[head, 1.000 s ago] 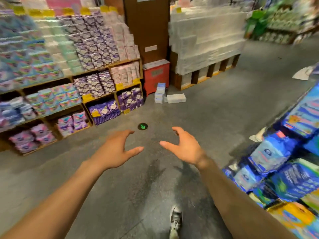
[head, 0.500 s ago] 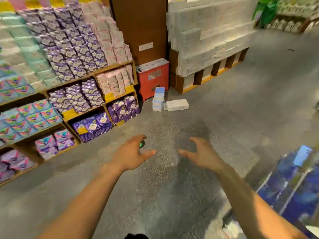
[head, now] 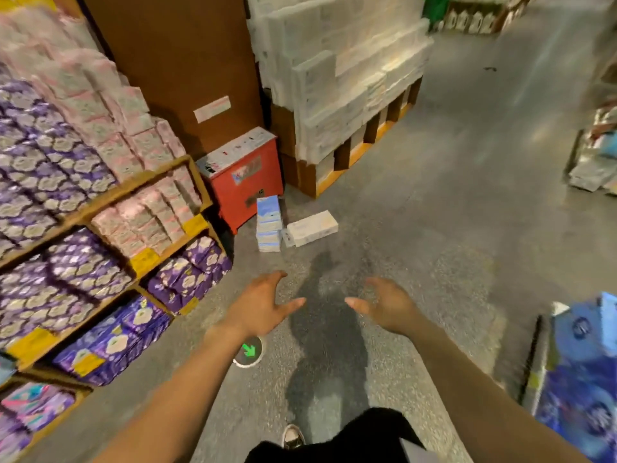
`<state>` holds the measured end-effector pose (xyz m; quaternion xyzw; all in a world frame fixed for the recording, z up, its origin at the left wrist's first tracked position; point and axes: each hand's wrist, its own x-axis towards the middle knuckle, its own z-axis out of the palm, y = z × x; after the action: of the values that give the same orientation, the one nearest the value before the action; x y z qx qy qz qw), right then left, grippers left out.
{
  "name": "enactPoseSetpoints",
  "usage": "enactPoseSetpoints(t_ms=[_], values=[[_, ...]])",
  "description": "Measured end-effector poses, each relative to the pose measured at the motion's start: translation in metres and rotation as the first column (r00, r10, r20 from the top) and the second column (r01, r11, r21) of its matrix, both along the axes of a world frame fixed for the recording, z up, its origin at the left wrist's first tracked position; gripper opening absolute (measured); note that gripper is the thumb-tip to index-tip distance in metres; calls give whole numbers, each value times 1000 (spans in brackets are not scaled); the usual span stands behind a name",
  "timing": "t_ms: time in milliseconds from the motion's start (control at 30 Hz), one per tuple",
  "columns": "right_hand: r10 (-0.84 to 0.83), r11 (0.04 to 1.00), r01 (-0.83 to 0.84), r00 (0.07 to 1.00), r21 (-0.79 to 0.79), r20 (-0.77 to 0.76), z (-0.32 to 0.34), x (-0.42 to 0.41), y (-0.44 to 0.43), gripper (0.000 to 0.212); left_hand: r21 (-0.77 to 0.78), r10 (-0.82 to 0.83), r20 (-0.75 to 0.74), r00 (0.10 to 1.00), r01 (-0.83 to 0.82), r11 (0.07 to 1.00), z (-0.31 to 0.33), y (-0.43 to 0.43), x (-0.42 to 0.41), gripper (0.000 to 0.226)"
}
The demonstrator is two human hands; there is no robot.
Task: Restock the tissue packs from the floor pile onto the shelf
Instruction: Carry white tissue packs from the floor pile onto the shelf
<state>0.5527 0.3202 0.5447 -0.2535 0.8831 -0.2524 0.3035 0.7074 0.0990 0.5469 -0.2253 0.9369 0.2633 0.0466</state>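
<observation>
A small floor pile of tissue packs lies ahead on the grey floor: a leaning blue-and-white stack (head: 269, 224) and a white pack (head: 312, 227) flat beside it on the right. The wooden shelf (head: 140, 182) on the left holds rows of pink and purple packs. My left hand (head: 262, 307) and my right hand (head: 384, 304) are stretched out in front of me, palms facing each other, fingers spread, holding nothing. Both hands hover short of the pile, with bare floor in between.
A red box (head: 245, 175) stands just behind the pile against a brown pillar (head: 173, 61). A pallet stack of white packs (head: 337, 81) rises right of it. Blue packs (head: 581, 379) crowd the near right. A green arrow floor marker (head: 248, 351) lies under my left wrist.
I have walked forward: the floor pile and red box are closer and larger. The green floor marker has slid from ahead of my hands to under my left wrist. Both hands stay open.
</observation>
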Motion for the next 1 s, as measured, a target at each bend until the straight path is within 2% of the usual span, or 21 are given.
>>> enactPoseSetpoints(t_ms=[167,267,433,700,867,1000], values=[[-79,997,79,997,21,1,-6,-90,-66,84,30,-65,67,996,63,998,-7,-75,-108,79],[-81,996,80,997,28,10,-19,-157,-105,86,33,-77,87,993,74,997,-21,-113,-177,97],[-8,998,8,1000,70,-1,-35,-287,-172,85,48,7,99,995,-12,999,-41,-171,-291,77],[75,988,-75,997,137,5,-27,-458,-280,79,103,134,102,986,-145,984,-52,-255,-433,78],[95,977,-99,995,187,29,-60,-537,-353,76,225,168,150,974,-199,954,-95,-316,-501,76],[105,969,-101,994,226,-5,-91,-590,-405,78,242,126,197,972,-173,955,-133,-362,-552,76]])
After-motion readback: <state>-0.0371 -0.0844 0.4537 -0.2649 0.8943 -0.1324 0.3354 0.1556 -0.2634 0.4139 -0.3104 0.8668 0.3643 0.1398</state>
